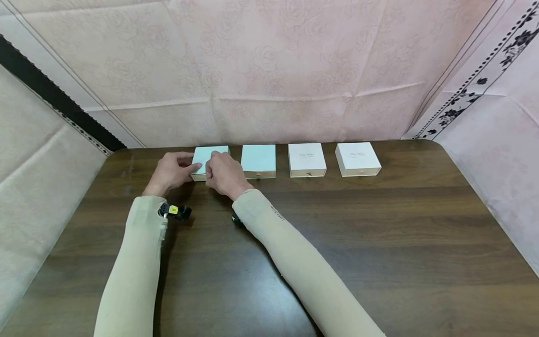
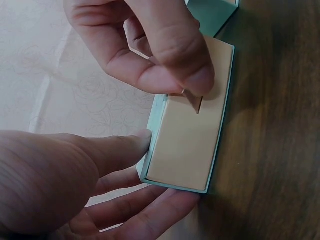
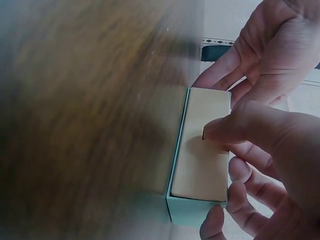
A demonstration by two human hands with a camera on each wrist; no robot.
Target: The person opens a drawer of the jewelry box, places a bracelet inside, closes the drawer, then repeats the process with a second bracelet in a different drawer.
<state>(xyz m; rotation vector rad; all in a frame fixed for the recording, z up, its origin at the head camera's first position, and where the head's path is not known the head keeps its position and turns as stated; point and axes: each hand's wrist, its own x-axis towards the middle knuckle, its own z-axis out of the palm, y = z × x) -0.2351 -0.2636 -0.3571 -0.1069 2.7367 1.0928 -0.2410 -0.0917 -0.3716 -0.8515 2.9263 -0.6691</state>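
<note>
A mint-green drawer box [image 1: 202,156] stands leftmost in a row at the back of the table. My left hand [image 1: 170,172] holds its left end, the thumb on the top and the fingers against the side, as the left wrist view shows. Its cream drawer front [image 2: 185,145] sits flush within the green sleeve. At the middle of that front, my right hand [image 1: 226,174] pinches a small brown pull tab [image 2: 192,102] between thumb and finger. The right wrist view shows the right thumb [image 3: 222,131] over the tab, which is mostly hidden there.
Beside it stands a second mint-green box [image 1: 258,158], then two white boxes [image 1: 307,157] [image 1: 358,157] with small print on their lids. Behind the row, a pale patterned cloth [image 1: 269,70] hangs at the back edge of the brown wooden table [image 1: 379,243].
</note>
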